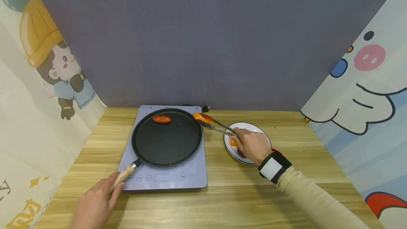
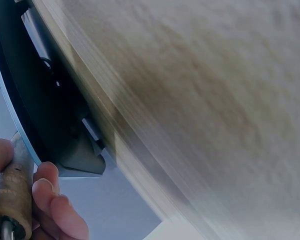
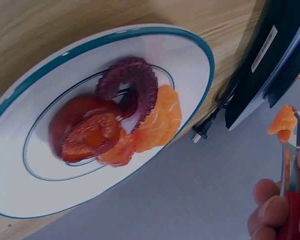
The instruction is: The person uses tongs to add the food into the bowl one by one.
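The right hand point(image 1: 254, 146) hides part of the plate point(image 1: 228, 147); some hob point(image 1: 198, 167) labels point(image 1: 140, 178) are illegibly small; the right wrist view crops the tongs point(image 3: 292, 212).

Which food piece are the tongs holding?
The orange piece between the tips of the tongs in the right hand; the reddish piece lies in the pan, the others on the plate.
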